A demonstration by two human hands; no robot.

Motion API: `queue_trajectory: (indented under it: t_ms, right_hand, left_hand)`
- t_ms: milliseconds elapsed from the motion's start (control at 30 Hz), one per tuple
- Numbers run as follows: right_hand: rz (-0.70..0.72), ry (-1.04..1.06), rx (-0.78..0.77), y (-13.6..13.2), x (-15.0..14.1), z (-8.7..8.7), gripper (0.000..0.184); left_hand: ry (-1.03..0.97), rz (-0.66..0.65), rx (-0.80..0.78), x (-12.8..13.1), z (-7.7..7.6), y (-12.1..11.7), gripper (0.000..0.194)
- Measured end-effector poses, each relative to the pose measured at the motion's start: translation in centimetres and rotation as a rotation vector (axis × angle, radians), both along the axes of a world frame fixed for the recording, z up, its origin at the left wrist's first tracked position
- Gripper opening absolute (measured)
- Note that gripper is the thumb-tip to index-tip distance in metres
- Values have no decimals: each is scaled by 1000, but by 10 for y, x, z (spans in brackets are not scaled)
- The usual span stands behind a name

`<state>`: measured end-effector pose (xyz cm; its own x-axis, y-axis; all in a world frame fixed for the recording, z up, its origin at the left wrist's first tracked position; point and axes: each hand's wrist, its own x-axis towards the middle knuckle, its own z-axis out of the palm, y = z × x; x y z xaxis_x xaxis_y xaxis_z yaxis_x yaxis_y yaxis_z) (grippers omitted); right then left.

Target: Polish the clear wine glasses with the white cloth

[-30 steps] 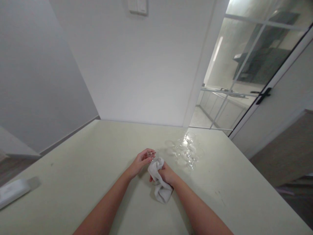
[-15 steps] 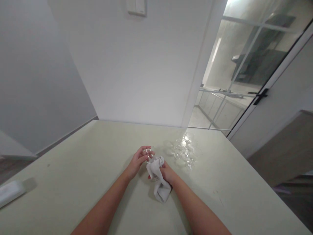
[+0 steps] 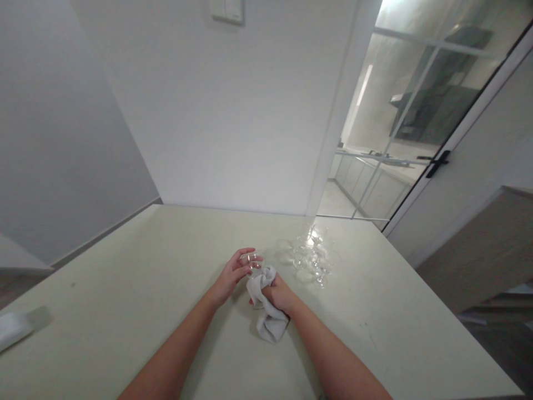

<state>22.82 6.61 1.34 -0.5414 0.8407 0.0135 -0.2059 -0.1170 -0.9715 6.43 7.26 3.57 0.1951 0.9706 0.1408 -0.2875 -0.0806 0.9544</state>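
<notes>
My left hand (image 3: 234, 271) is closed around a small clear glass (image 3: 251, 258) over the middle of the table. My right hand (image 3: 278, 293) grips a white cloth (image 3: 259, 290), and the cloth's upper end lies against the near side of the glass. The lower part of the cloth hangs down in loose folds toward me. Some right-hand fingers are hidden by the cloth. To the right of both hands, a cluster of several clear glasses (image 3: 310, 256) stands on the table; their outlines overlap and are hard to separate.
The pale table (image 3: 158, 266) reaches to a white wall (image 3: 233, 122) at the back. A white object (image 3: 14, 329) lies at the left edge. Beyond the right back corner is a glass-paned door (image 3: 375, 139) with a black handle (image 3: 438, 164).
The lower part of the cloth has swung slightly and its folds look different. Both hands keep their hold. The whole view has shifted a little.
</notes>
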Motion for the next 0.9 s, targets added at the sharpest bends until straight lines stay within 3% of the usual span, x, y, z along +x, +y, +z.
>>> queue_trajectory:
  t_ms: [267,467,633,800,900]
  right_hand:
    - [13,-43,1,0,0,2,25]
    - [10,-15,-22,-1,-2,0,29]
    - [1,-2,4,1,-3,-1,21]
    - [78,-15,-30,0,0,2,22]
    - [111,-26,-39,-2,0,1,21]
  left_hand:
    - [78,132,15,1,0,2,51]
    - [-37,3,-8,0,3,1,57]
    - [47,92,14,2,-2,3,54]
    - [-56,-78,-31,0,1,0,62]
    - [-55,-67,0,0,-2,1,61]
